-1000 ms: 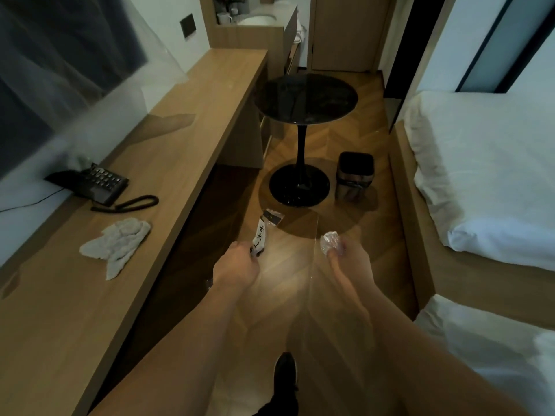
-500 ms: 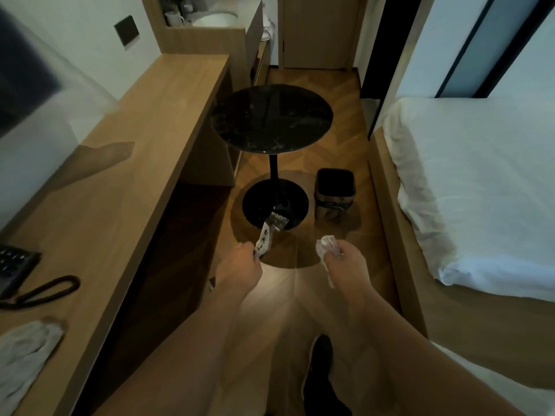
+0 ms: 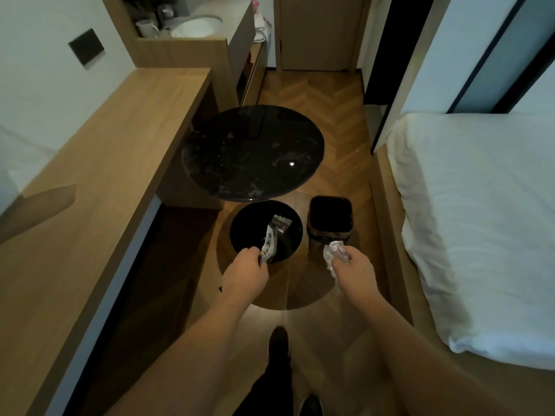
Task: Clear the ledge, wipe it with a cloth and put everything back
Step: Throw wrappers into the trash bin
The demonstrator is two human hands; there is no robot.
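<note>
My left hand (image 3: 247, 270) pinches a long printed wrapper (image 3: 274, 238) that sticks up and away from my fingers, over the black table base. My right hand (image 3: 354, 270) grips a crumpled clear plastic wrapper (image 3: 332, 252) just in front of a small black bin (image 3: 330, 219) on the floor. The long wooden ledge (image 3: 99, 175) runs along the wall on my left, and the stretch of it in view is bare. No cloth shows in this view.
A round black side table (image 3: 252, 151) stands ahead, its disc base (image 3: 246, 223) beside the bin. A white bed (image 3: 480, 220) fills the right side. A sink counter with cups (image 3: 192, 28) and a door (image 3: 318, 31) lie at the far end.
I have walked forward along the ledge; the phone and the cloth have slid out of view behind on the left. Both hands, still holding the wrappers, are now close to the bin.
</note>
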